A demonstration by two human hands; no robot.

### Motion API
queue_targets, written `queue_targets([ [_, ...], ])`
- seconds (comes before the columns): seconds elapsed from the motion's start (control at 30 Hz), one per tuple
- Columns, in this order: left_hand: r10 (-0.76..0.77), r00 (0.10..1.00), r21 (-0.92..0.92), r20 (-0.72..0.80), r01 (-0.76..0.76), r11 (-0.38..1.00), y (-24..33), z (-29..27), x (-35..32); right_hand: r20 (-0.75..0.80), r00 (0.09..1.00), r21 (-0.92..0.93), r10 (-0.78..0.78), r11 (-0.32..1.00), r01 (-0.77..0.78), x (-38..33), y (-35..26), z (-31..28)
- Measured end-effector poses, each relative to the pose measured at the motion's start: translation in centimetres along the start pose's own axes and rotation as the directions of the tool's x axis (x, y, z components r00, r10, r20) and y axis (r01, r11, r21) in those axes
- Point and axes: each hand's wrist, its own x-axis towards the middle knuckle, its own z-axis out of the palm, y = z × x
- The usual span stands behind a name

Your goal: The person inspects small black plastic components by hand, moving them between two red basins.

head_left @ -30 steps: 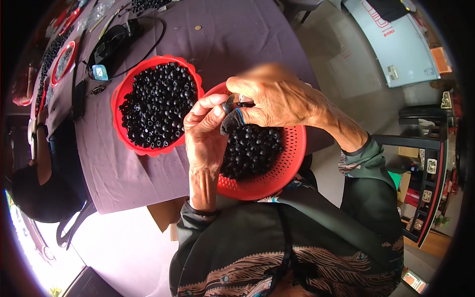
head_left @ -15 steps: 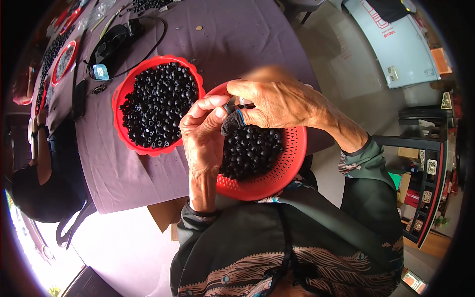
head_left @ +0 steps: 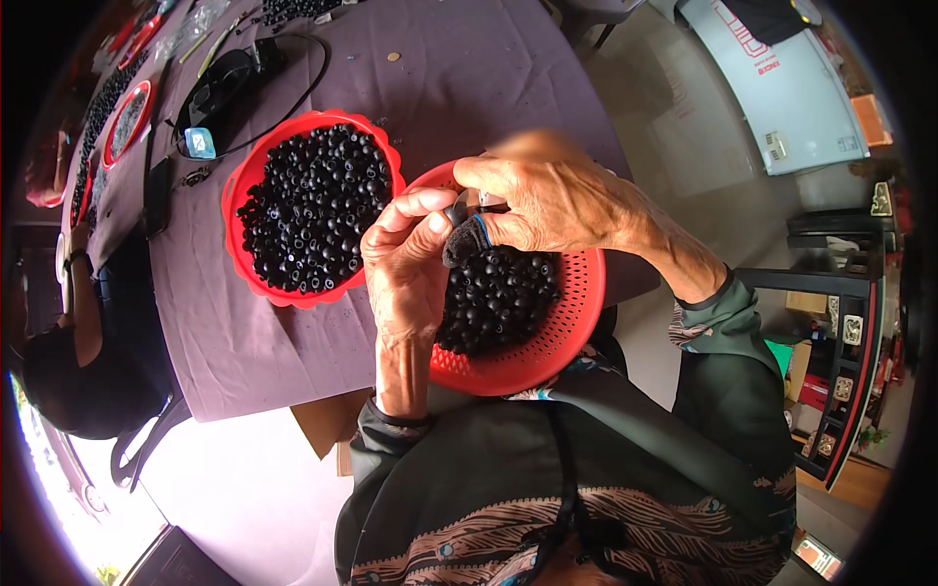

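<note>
Shiny flr (head_left: 650,88) + blk rack (head_left: 848,358) at R, brt light (head_left: 35,430) lower L.

On the worktop (head_left: 469,68), a bowl (head_left: 234,244) stands to the left, and bead-like pieces (head_left: 313,210) lie in it. Just to its right there is a colander (head_left: 582,308), also with such pieces inside. The left hand (head_left: 403,269) and the right hand (head_left: 562,200) are above the colander. Behind the bowl lie a cord (head_left: 326,61) and, more to the right, a disc (head_left: 394,57). A co-worker (head_left: 122,327) is beyond the worktop's left edge.
</note>
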Motion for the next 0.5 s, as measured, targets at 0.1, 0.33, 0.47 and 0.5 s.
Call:
queue_targets([
  [0.1, -0.011, 1.0, 0.006, -0.017, 0.011, 1.0, -0.01, -0.04, -0.07, 0.002, 1.0, -0.014, 0.005, 1.0, -0.005, 0.16, -0.11, -0.06],
  [0.33, -0.015, 1.0, 0.002, -0.016, 0.015, 1.0, -0.14, -0.13, -0.05, 0.029, 0.999, -0.012, 0.032, 0.999, -0.032, 0.12, -0.18, -0.01],
  [0.47, 0.01, 1.0, -0.011, -0.008, -0.01, 1.0, -0.13, 0.08, 0.0, 0.019, 1.0, -0.02, 0.005, 1.0, -0.005, 0.01, -0.13, 0.2],
  [0.5, 0.013, 1.0, -0.021, 0.01, -0.013, 1.0, -0.12, 0.15, 0.06, 0.002, 1.0, -0.027, -0.01, 1.0, 0.01, -0.03, -0.05, 0.39],
])
